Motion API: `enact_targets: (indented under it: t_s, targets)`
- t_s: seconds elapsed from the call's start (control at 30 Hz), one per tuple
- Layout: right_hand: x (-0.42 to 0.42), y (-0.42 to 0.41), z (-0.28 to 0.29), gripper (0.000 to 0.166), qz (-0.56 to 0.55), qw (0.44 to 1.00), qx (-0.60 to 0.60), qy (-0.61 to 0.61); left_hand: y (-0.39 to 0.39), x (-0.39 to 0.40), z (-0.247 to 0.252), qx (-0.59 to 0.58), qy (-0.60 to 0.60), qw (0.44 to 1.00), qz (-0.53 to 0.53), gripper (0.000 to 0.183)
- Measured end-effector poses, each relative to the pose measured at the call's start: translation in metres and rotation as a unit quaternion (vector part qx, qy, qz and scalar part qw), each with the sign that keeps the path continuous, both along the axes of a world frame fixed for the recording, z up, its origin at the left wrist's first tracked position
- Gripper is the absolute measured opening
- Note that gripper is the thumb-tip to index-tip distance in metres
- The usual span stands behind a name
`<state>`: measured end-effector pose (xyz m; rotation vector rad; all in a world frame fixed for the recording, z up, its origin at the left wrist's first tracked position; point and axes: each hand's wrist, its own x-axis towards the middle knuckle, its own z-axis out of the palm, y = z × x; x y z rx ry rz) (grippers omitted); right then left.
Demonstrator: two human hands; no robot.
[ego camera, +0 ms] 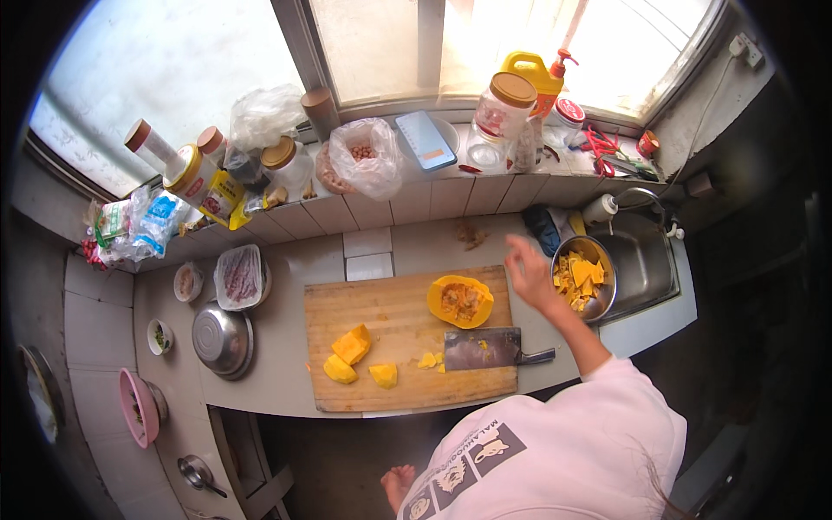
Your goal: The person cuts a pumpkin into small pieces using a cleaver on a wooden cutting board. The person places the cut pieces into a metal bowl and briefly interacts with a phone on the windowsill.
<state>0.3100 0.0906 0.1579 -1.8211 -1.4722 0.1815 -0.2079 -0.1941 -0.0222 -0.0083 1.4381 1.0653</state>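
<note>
My right hand [533, 276] is above the counter between the wooden cutting board [403, 318] and a steel bowl [608, 305] of pumpkin pieces and peel [580, 274]. It holds nothing, and its fingers are apart. My left hand [396, 484] is low by the front of my shirt, small in view, with bunched fingertips. A halved pumpkin [460, 301] lies cut side up on the board, seeds and pulp inside. Below it rests a cleaver [482, 349], its handle past the board's right edge. Peeled pumpkin chunks [351, 344] and small scraps [429, 360] lie on the board.
A sink [640, 266] with a faucet is at the right. To the left stand an upturned steel bowl [222, 339], a plastic-covered bowl [242, 278] and a pink basin [140, 408]. The tiled ledge behind holds jars, bags, a phone [426, 141] and red-handled scissors [603, 153].
</note>
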Motion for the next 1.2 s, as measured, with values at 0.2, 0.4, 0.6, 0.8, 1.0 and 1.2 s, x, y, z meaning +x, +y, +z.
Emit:
enact_targets:
  t_s: [0.2,0.4,0.6,0.8,1.0,1.2]
  targets:
    - [-0.028,-0.147,-0.083,0.048,0.041,0.973,-0.226,-0.016,0.131,0.012,0.045,-0.137,0.145,0.942,-0.27,0.024]
    - [-0.036,-0.192,-0.105,0.068,0.031,0.95,-0.298,-0.093,0.222,0.087,0.093,0.029,0.565,0.737,-0.37,0.037]
    - [-0.034,-0.204,-0.108,0.077,0.053,0.934,-0.339,-0.1,0.257,0.134,0.088,0.098,0.641,0.624,-0.437,0.07]
    - [-0.033,-0.204,-0.121,0.081,0.058,0.938,-0.325,-0.109,0.265,0.136,0.072,0.085,0.612,0.615,-0.49,0.069]
    - [-0.029,-0.205,-0.128,0.082,0.064,0.938,-0.328,-0.096,0.267,0.137,0.066,0.128,0.602,0.614,-0.495,0.063]
    - [-0.029,-0.204,-0.131,0.082,0.058,0.935,-0.337,-0.097,0.265,0.137,0.06,0.169,0.605,0.605,-0.489,0.062]
